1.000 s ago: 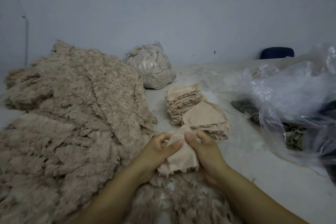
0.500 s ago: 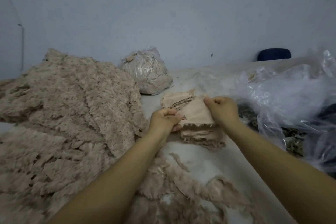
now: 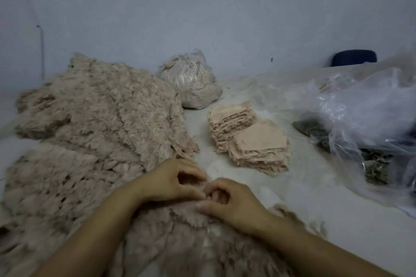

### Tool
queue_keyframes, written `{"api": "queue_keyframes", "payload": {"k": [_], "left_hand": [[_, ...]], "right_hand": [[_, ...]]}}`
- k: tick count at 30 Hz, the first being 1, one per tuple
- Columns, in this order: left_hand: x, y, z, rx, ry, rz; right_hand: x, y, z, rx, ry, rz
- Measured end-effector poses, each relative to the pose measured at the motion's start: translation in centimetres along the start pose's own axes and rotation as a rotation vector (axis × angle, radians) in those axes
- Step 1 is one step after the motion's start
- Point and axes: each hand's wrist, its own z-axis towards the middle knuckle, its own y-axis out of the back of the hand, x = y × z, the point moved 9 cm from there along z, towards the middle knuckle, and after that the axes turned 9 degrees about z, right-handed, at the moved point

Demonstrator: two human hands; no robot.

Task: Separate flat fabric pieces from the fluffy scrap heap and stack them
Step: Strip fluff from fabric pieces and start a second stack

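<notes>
Our left hand (image 3: 173, 181) and right hand (image 3: 231, 202) sit on the heap (image 3: 94, 119), fingers curled; grip unclear through blur. Stack (image 3: 258, 141) well apart.

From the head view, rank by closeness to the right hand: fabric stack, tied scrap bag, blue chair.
From the right hand:
1. Fabric stack, just beyond it, slightly right.
2. Tied scrap bag, farther back by the wall, left of the stack.
3. Blue chair, far right, past the table.
</notes>
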Motion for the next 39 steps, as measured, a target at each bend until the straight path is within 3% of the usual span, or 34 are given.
{"api": "queue_keyframes", "payload": {"k": [1, 3, 6, 8, 11, 13, 15, 19, 22, 24, 27, 29, 31, 33, 36, 39], "left_hand": [[0.0, 0.1, -0.5, 0.006, -0.003, 0.055], [0.1, 0.2, -1.1, 0.026, -0.044, 0.195], [1.2, -0.5, -1.4, 0.108, -0.021, 0.474], [1.6, 0.0, -1.4, 0.062, 0.003, 0.512], [1.0, 0.6, -1.3, -0.075, 0.01, 0.219], [1.0, 0.4, -1.0, -0.13, 0.052, 0.05], [0.6, -0.4, -0.5, -0.121, 0.046, 0.038], [1.3, -1.5, 0.1, -0.154, 0.098, -0.15], [5.4, 0.4, -1.3, -0.464, 0.31, -0.249], [6.9, 1.4, -2.5, -0.585, 0.394, -0.319], [4.2, 1.0, -1.6, -0.51, 0.225, -0.222], [1.5, -1.0, -0.3, -0.361, 0.134, -0.244], [0.1, -3.8, 0.7, -0.197, 0.12, -0.45], [-0.2, -5.4, 1.0, -0.143, 0.141, -0.595], [1.1, -4.6, 0.8, -0.338, 0.228, -0.621], [2.4, -4.3, 0.5, -0.438, 0.277, -0.861]], "right_hand": [[-0.2, -1.2, -0.1, 0.069, 0.022, -0.076], [0.8, -1.6, -0.1, 0.051, 0.111, -0.152], [1.1, 0.3, -0.2, -0.12, 0.124, 0.006], [0.5, 2.3, -0.3, -0.26, 0.072, 0.153], [-0.1, 3.6, -0.4, -0.35, 0.001, 0.328], [-0.2, 2.8, -0.2, -0.278, -0.023, 0.421], [0.0, 2.1, -0.1, -0.227, 0.007, 0.431], [-0.9, 4.0, -0.1, -0.442, 0.012, 0.597], [-2.2, 7.1, -0.8, -0.633, -0.053, 0.71], [-2.6, 8.9, -1.5, -0.691, -0.051, 0.707], [-2.7, 7.3, -1.2, -0.553, -0.123, 0.734], [-2.4, 4.8, -0.4, -0.391, -0.157, 0.907], [-1.8, 3.1, 0.1, -0.235, -0.139, 1.023], [-1.2, 2.9, -0.2, -0.166, -0.097, 0.994], [-1.3, 5.0, -0.8, -0.321, -0.035, 0.819], [-0.9, 7.0, -1.2, -0.47, 0.059, 0.669]]}}
